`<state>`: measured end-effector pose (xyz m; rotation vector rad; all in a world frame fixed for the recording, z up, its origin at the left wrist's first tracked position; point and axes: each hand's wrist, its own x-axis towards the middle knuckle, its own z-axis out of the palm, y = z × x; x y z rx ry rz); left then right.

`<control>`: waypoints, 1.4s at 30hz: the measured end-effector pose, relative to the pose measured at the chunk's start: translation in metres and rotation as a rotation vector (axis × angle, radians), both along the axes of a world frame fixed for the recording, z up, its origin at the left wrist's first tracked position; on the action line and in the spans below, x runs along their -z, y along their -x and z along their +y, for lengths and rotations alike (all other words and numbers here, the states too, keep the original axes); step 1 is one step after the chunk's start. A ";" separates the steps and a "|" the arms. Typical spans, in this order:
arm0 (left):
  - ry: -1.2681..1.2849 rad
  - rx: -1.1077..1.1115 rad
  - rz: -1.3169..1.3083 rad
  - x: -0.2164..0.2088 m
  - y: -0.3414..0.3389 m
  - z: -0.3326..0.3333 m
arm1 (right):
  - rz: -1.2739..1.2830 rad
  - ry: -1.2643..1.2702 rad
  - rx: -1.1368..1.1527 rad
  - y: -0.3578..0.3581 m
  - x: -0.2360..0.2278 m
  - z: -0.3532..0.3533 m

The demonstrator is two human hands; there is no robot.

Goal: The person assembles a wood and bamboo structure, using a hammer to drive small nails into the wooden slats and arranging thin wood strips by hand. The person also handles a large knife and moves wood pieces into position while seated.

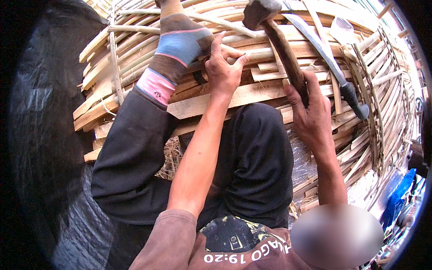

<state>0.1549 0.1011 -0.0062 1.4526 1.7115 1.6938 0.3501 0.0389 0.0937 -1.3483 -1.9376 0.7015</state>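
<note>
My right hand [310, 112] is closed round the dark wooden handle of a hammer [285, 47], and its heavy metal head stands raised at the far end. Beside the heel of a striped sock [182, 42], my left hand [224, 74] lies over split bamboo strips [265, 55]. Its index finger points up and its thumb stretches right, apart from each other; nothing plainly shows in its grasp. To the right of the hammer rests a long-bladed knife [321, 51] with a black handle. A wide flat slat [229, 99] runs below my left hand.
Bundled bamboo strips curve away on the right [396, 103]. A thin pole [113, 58] crosses the strips at the left. Black plastic sheeting [49, 112] covers the left side. My bent legs in black trousers [256, 157] frame the work. A blue item [398, 193] lies at lower right.
</note>
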 end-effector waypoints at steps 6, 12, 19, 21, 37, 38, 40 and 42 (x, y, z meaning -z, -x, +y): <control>-0.023 0.017 0.126 0.010 -0.001 0.005 | -0.139 0.103 -0.056 -0.007 0.036 0.003; -0.049 -0.020 0.068 0.007 0.000 0.000 | 0.070 -0.018 -0.022 0.006 0.000 -0.003; -0.021 -0.003 0.011 0.011 -0.003 0.001 | 0.042 0.075 0.006 0.001 0.024 -0.005; -0.044 -0.018 0.060 0.011 0.002 0.000 | 0.065 0.064 0.035 0.006 0.001 -0.008; -0.115 -0.063 0.141 0.019 0.004 0.006 | 0.020 0.137 0.181 -0.043 0.050 -0.047; -0.113 -0.077 0.179 0.020 0.003 0.007 | 0.021 0.161 0.186 -0.051 0.051 -0.056; -0.134 -0.075 0.171 0.022 0.000 0.009 | -0.051 0.191 0.240 -0.065 0.055 -0.078; -0.119 -0.085 0.200 0.020 0.000 0.008 | -0.049 0.203 0.233 -0.069 0.059 -0.086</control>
